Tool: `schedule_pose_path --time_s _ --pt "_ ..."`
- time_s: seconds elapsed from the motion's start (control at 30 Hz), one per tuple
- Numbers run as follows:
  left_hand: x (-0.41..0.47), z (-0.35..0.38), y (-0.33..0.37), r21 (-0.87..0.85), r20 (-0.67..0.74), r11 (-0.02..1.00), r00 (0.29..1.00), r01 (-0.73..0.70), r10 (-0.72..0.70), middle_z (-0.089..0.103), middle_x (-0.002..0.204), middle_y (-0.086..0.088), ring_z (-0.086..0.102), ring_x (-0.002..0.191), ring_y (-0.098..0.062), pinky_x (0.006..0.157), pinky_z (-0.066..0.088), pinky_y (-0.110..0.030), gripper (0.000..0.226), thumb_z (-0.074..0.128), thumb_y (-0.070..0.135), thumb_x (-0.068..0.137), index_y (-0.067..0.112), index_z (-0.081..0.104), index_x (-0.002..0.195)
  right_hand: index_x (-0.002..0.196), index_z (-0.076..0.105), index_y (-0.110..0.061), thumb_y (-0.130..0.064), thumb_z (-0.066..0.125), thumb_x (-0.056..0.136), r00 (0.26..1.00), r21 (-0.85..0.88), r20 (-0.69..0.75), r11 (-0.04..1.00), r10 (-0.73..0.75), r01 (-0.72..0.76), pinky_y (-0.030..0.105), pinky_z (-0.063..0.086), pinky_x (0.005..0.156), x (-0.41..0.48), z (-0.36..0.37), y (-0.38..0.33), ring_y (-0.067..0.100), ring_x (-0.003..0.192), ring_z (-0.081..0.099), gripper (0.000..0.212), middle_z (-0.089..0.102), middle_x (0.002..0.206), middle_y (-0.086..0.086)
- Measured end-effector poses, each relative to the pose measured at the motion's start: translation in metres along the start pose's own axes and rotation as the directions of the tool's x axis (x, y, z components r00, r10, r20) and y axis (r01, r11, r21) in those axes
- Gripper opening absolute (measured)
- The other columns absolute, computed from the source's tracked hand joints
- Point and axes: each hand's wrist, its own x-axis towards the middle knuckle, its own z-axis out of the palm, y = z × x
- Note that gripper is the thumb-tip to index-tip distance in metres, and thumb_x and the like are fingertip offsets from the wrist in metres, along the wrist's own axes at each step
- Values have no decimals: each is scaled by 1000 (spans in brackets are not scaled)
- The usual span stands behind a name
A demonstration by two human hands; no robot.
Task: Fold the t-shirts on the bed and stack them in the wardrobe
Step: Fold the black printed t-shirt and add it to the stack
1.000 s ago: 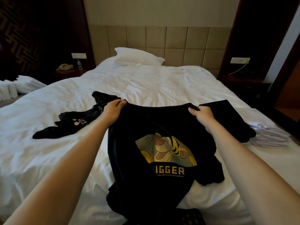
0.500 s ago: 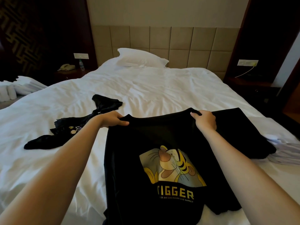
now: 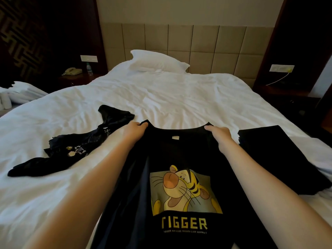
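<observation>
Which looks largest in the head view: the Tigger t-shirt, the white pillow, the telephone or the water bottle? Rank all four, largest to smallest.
1. Tigger t-shirt, though it is nearest the camera, which exaggerates its lead
2. white pillow
3. telephone
4. water bottle, only slightly smaller than the telephone

Black t-shirt (image 3: 179, 153), lower centre of frame: big yellow caps "TIGGER" just under the cartoon print (image 3: 185, 191). Beneath that, 1 tiny yellow line, approx. "TIGGER … FRIENDS LIVE HAPPILY"; middle words too blurred to read. White neck label (image 3: 175, 137), centre: txt illegible. Water bottle (image 3: 89, 69), upper left: label too small to read.
</observation>
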Motion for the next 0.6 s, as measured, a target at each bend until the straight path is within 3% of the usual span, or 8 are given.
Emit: schedule_pose_path --time_s 0.1,0.17,0.23,0.3,0.4,0.53,0.6 --pt "-21 2 -1 -236 66 962 990 139 -127 45 78 -8 46 73 -21 68 36 -32 26 46 29 93 14 44 72 116 52 1 -25 65 86 1000 35 12 999 19 -20 33 43 75 -14 6 6 32 103 58 42 58 112 15" --pt "-41 4 2 -308 105 938 986 159 -133 47 79 -7 47 68 -18 63 37 -29 19 43 28 94 14 49 82 103 54 -2 -27 63 87 1000 39 20 999 8 -9 32 42 73 -30 12 11 30 94 57 31 58 100 13" --pt "-67 11 7 -316 145 935 982 161 -120 45 66 -4 44 55 -16 50 34 -25 22 42 27 95 9 51 85 82 55 -5 -27 61 87 998 28 37 999 -43 42 32 40 70 -48 23 17 27 82 57 23 57 82 11" --pt "-92 24 13 -321 182 936 979 145 -90 47 64 -3 47 54 -17 50 36 -26 25 43 28 94 10 52 79 72 57 -4 -27 61 86 991 5 49 992 -124 124 31 39 66 -68 36 24 26 73 56 27 55 73 12" --pt "-122 43 15 -326 206 944 978 50 19 58 73 -3 57 67 -19 61 45 -30 24 45 27 94 13 57 79 72 63 1 -27 59 89 962 -44 75 963 -261 264 27 40 58 -98 50 32 22 65 56 33 56 64 8" --pt "-140 56 10 -292 227 955 967 -46 115 47 65 -1 44 53 -12 46 36 -21 19 45 23 93 11 48 79 66 60 -6 -26 57 92 940 -73 85 938 -331 338 25 39 54 -115 48 38 18 59 52 33 54 58 4" --pt "-146 57 7 -296 229 954 965 -53 125 40 58 2 39 46 -10 39 33 -17 25 46 21 94 14 39 70 67 59 1 -28 58 92 938 -69 83 937 -336 342 28 37 57 -117 41 43 22 60 49 38 51 60 10"
